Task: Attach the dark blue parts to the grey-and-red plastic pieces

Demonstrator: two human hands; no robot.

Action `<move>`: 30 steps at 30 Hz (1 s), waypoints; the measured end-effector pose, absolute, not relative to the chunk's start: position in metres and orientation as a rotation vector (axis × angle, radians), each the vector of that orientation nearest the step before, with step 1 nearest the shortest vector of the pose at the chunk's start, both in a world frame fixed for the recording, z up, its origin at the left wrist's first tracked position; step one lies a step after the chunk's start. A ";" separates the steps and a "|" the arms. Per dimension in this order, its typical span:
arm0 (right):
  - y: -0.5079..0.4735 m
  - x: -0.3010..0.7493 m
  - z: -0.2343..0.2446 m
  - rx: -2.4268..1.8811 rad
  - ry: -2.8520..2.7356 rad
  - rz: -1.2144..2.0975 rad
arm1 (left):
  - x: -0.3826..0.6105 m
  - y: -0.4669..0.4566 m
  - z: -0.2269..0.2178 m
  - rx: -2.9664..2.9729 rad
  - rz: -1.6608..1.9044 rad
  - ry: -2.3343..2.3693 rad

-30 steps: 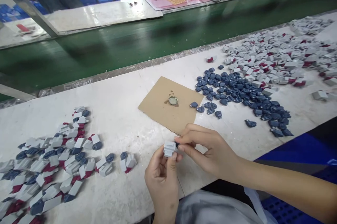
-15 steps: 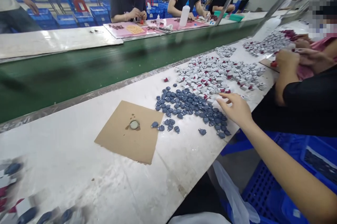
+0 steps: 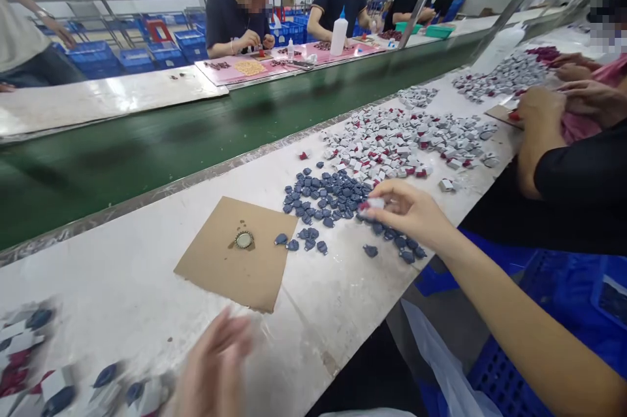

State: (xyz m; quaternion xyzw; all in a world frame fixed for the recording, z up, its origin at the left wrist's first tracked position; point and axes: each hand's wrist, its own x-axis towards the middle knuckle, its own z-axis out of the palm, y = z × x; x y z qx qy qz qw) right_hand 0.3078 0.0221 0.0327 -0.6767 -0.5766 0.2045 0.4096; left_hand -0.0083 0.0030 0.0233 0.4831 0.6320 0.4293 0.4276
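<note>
My right hand (image 3: 409,213) reaches over the near edge of a heap of small dark blue parts (image 3: 333,193) and pinches a small grey-and-red piece (image 3: 374,204) in its fingertips. Just beyond lies a wide spread of grey-and-red pieces (image 3: 401,139). My left hand (image 3: 215,365) is a blur at the bottom edge, fingers apart and holding nothing, beside joined grey, red and blue pieces (image 3: 34,365) at the lower left. Between the hands lies a brown cardboard sheet (image 3: 215,270) with a metal bottle cap (image 3: 243,240) on it.
A green conveyor belt (image 3: 147,149) runs behind the white worktable (image 3: 122,286). A co-worker's hands (image 3: 543,110) work at the right over another heap. More people sit across the belt at a pink mat with a white bottle (image 3: 338,36). Blue crates (image 3: 563,286) stand under the table's near edge.
The view has swung right. My hands parted from the joined piece; the right reached to the grey-and-red heap and drew back with a piece. The left hand comes back into view, blurred.
</note>
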 end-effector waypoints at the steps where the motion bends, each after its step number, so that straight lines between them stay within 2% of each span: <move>1: 0.016 0.287 0.039 -1.540 -1.547 0.654 | 0.007 -0.001 0.027 1.125 1.007 1.462; 4: 0.000 0.232 0.055 -1.222 -1.793 0.895 | 0.047 -0.006 0.035 0.939 0.848 1.103; 7: -0.010 0.217 0.057 -1.175 -1.846 0.938 | 0.057 -0.003 0.036 0.752 0.818 0.987; 9: -0.013 0.233 0.047 -1.343 -1.830 0.785 | 0.048 -0.002 0.034 0.603 0.859 1.029; 13: -0.025 0.290 0.014 -1.975 -1.846 0.157 | 0.017 -0.002 0.028 0.357 0.968 1.187; 17: -0.040 0.312 -0.008 -2.203 -1.947 0.143 | -0.006 -0.001 0.024 0.272 1.022 1.300; 23: -0.023 0.281 -0.006 -2.075 -2.031 0.241 | -0.024 -0.002 0.026 0.273 1.162 1.404; 30: 0.014 0.246 0.013 -1.734 -2.033 0.402 | -0.038 -0.003 0.009 0.252 1.151 1.350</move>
